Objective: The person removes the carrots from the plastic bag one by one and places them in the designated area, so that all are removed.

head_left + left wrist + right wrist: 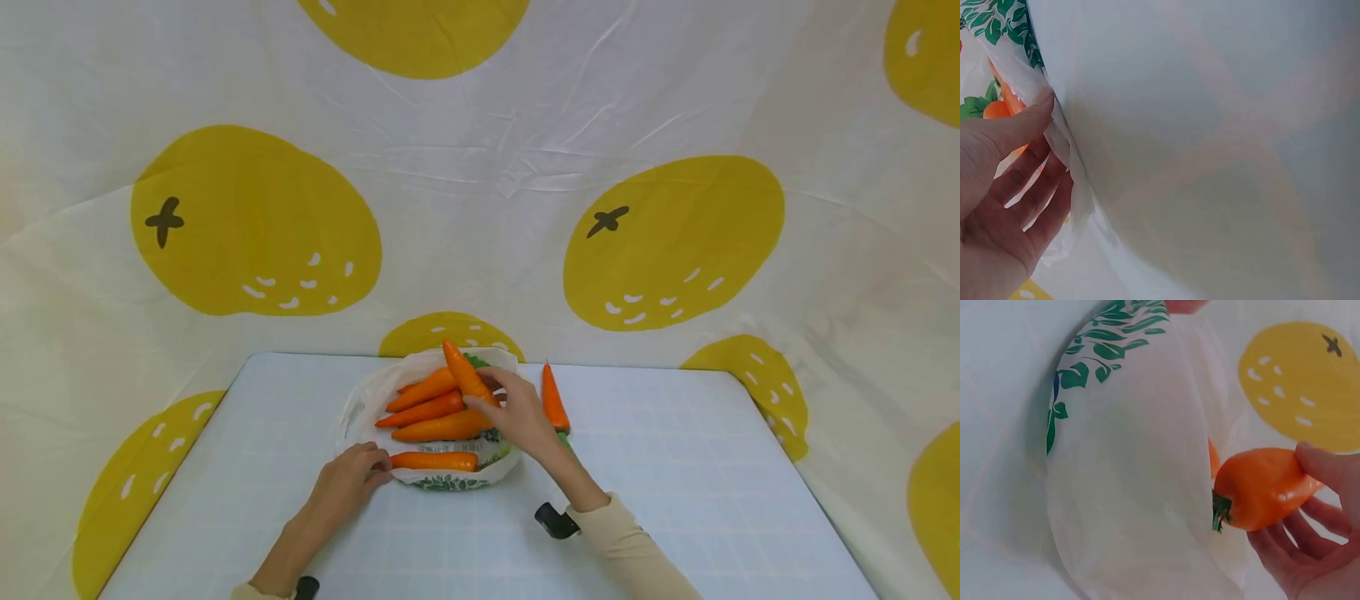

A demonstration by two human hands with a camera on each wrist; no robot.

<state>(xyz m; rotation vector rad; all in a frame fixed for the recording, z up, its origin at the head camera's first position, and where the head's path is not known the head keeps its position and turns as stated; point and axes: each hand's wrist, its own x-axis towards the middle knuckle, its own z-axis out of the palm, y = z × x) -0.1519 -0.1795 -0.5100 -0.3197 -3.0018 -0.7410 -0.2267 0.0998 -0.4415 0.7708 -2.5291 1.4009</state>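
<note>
A white plastic bag (363, 408) with green leaf print lies opened wide on the table, several orange carrots (423, 412) inside it. My right hand (525, 417) grips one carrot (460, 367) above the bag's right side, its tip pointing up and away. The right wrist view shows that carrot (1260, 484) between thumb and fingers, its short green stem end beside the bag wall. At the bag's near left edge, my left hand (347, 479) pinches the thin rim, seen between thumb and fingers in the left wrist view. Close to this hand lies a carrot (438, 461) inside the bag.
One more carrot (553, 400) lies on the table right of the bag, its green top toward me. The pale checked table (675, 500) meets a hanging white cloth (472, 208) with yellow fruit prints behind it.
</note>
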